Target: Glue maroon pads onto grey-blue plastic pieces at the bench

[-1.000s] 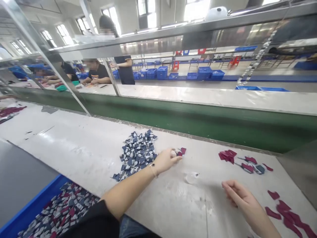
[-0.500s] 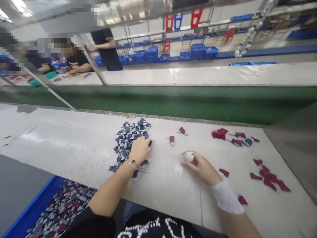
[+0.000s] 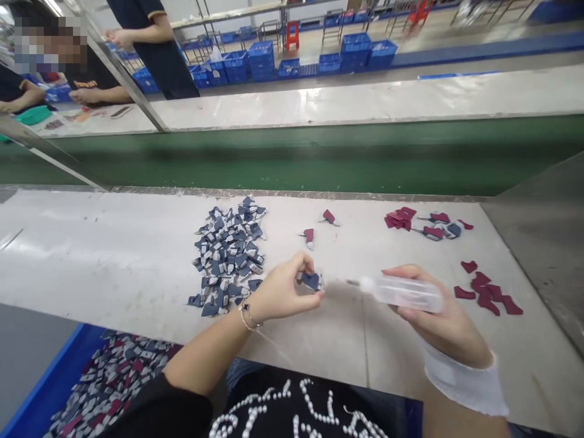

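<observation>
Between the thumb and fingers of my left hand [image 3: 278, 292] is a small dark blue and white piece [image 3: 311, 280], held just above the table. My right hand [image 3: 449, 319] grips a translucent squeeze bottle [image 3: 408, 293], lying sideways with its thin dark nozzle tip aimed left at the piece. A gap separates the tip from the piece. Left of my left hand spreads a pile of similar blue and white pieces [image 3: 230, 243]. Beyond my hands lie two maroon and white pieces, one piece [image 3: 309, 236] nearer and the other piece [image 3: 328, 216] farther off.
Maroon cut pieces [image 3: 490, 293] lie at the right, with another maroon stack [image 3: 399, 218] farther back beside a few assembled pieces [image 3: 435, 233]. A blue bin [image 3: 59, 371] full of pieces stands lower left. A metal post [image 3: 123, 73] rises at the left; co-workers [image 3: 150, 48] are across the bench.
My left hand has come right, away from the pile, carrying a blue and white piece. The squeeze bottle in my right hand has swung to point left. The view has tilted downward.
</observation>
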The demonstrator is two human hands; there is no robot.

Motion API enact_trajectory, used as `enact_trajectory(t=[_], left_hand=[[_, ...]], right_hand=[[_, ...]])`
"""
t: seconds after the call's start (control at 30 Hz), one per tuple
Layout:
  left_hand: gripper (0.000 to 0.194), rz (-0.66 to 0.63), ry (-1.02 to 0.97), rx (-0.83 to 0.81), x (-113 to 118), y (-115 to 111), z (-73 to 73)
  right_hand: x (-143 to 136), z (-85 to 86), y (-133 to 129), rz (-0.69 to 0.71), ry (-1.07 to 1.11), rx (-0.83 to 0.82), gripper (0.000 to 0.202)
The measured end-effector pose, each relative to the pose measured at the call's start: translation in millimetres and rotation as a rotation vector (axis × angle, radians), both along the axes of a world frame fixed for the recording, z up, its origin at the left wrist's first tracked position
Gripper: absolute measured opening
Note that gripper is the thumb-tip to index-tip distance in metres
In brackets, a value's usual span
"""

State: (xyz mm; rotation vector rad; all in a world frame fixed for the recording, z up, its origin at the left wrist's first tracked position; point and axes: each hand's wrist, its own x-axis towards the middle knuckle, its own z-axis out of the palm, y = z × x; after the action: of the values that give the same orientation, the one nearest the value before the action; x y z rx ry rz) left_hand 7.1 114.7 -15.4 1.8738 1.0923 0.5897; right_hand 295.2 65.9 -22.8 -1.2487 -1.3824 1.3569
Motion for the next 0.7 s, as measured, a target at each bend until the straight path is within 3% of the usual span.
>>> enact_trajectory(t=[0.13, 0.4, 0.6, 0.7], left_hand=[[0.035, -0.055, -0.075, -0.030, 5.8, -0.1, -17.5], [0.033, -0.104, -0.266, -0.209, 11.3, -5.4, -39.9], [0.035, -0.153, -0.306, -0.347, 11.5, -7.4, -43.1], [0.036, -0.155, -0.318, -0.343, 12.1, -8.4, -39.7]], right_hand=[[1.5, 5.3, -4.1, 0.046, 0.093, -0.022, 0.032], [-22.1, 2.3, 9.7, 0.227, 0.239, -0.069, 0.033], [-22.0, 13.4, 10.5, 0.228, -0.042, 0.061, 0.029], [-33.1, 23.6, 4.0, 0.138, -0.104, 0.072, 0.026]])
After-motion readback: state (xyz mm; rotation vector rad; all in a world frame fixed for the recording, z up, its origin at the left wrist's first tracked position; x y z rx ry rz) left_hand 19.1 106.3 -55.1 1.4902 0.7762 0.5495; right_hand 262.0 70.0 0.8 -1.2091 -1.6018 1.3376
